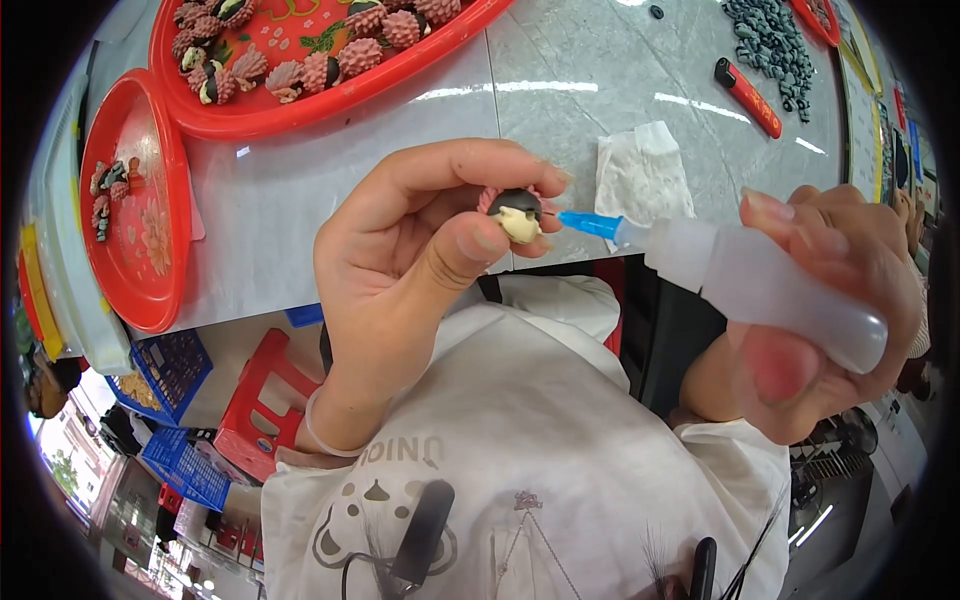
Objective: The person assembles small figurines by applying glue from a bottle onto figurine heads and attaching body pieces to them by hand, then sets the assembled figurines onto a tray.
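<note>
Between the thumb and fingers of my left hand point(390, 250) is a small figurine point(518, 214) in pink, black and cream, held above the table's near edge. My right hand point(840, 270) grips a translucent squeeze bottle point(740, 270) lying on its side. The bottle's blue needle tip point(588, 223) points left at the figurine, and its fine end is at or almost at the figurine's right side; I cannot tell whether they touch. Behind the bottle's tip lies a crumpled white tissue point(645, 175) on the table.
A large red tray point(240, 125) of similar pink figurines is at the far left. Nearer stands a smaller red tray point(165, 290) with a few dark pieces. A red lighter point(748, 98) and a pile of small dark pieces point(770, 50) lie far right. A red stool point(262, 395) is below.
</note>
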Demonstrator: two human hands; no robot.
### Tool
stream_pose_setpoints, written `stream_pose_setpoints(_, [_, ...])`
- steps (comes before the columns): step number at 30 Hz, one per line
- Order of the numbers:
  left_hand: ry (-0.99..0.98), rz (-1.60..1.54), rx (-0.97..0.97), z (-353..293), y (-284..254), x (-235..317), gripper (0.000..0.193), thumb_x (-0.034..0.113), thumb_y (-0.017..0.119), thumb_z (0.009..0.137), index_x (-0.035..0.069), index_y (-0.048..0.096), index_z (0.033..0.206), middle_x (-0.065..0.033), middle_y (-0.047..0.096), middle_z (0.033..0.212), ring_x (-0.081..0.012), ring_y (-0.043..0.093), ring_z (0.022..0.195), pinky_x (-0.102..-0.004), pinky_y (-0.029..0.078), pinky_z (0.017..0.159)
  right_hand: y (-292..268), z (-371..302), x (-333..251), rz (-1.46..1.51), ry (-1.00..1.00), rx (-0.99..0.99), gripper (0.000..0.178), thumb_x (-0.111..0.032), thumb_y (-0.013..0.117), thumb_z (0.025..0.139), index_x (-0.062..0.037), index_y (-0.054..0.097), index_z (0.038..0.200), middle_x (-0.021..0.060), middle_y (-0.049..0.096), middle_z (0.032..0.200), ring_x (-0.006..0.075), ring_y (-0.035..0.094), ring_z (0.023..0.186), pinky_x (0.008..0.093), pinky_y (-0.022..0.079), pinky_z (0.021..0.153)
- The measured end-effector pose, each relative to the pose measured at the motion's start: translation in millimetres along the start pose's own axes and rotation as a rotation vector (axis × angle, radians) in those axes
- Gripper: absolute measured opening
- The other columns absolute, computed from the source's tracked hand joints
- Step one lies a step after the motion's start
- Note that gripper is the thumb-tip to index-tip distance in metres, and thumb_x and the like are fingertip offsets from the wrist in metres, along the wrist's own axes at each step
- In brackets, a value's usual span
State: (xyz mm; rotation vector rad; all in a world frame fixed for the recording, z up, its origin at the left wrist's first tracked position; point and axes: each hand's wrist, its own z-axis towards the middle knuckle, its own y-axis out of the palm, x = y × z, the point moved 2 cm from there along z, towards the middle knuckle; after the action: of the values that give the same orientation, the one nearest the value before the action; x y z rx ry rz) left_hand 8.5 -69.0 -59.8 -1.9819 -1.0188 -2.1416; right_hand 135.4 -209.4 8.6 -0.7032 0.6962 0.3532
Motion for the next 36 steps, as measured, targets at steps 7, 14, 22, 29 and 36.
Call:
stream_pose_setpoints(7, [-0.027,-0.042,0.009,0,4,0,0.038,0.029,0.053,0.08,-0.004,0.046,0.099,-0.0161,0.051,0.095,-0.0169,0.053,0.077,-0.0227,0.043,0.062,-5,-2,17,0.269,0.178,0.046,0.041,-0.023,0.061,0.072,0.006,0.046,0.096,0.0196,0.054,0.088,0.0242,0.054,0.071,0.0313,0.044,0.061])
stream_pose_setpoints(14, [-0.008,-0.079,0.039,0,5,-7,0.036,0.024,0.056,0.079,-0.006,0.047,0.096,-0.0175,0.053,0.092,-0.0186,0.056,0.077,-0.0262,0.047,0.066,41,6,56,-0.074,0.274,0.005,0.032,0.005,0.064,0.06,-0.0004,0.051,0.089,0.0083,0.055,0.086,0.0143,0.054,0.072,0.0254,0.042,0.064])
stream_pose_setpoints(22, [0.012,-0.006,0.081,-2,0,-1,0.033,0.023,0.056,0.079,-0.004,0.046,0.096,-0.0164,0.052,0.091,-0.0186,0.056,0.076,-0.0241,0.046,0.062,-13,0,79,-0.199,0.22,0.155,0.021,0.007,0.057,0.065,0.0018,0.057,0.085,0.0074,0.058,0.076,0.0128,0.057,0.066,0.0206,0.044,0.062])
stream_pose_setpoints(29, [-0.035,-0.031,0.0,4,14,1,0.032,0.022,0.056,0.079,-0.004,0.048,0.096,-0.017,0.053,0.092,-0.0189,0.057,0.076,-0.0259,0.049,0.064,-31,20,106,-0.592,0.333,0.1,0.013,-0.003,0.062,0.066,-0.0014,0.061,0.079,0.0048,0.058,0.07,0.0097,0.055,0.062,0.0208,0.043,0.057])
stream_pose_setpoints(36, [-0.029,-0.023,0.018,1,12,4,0.033,0.022,0.057,0.079,-0.005,0.048,0.096,-0.0169,0.054,0.09,-0.0187,0.057,0.076,-0.0261,0.049,0.064,-30,23,104,-0.6,0.423,0.057,0.014,-0.006,0.062,0.069,-0.0002,0.061,0.081,0.0046,0.059,0.071,0.0083,0.052,0.058,0.0205,0.041,0.053])
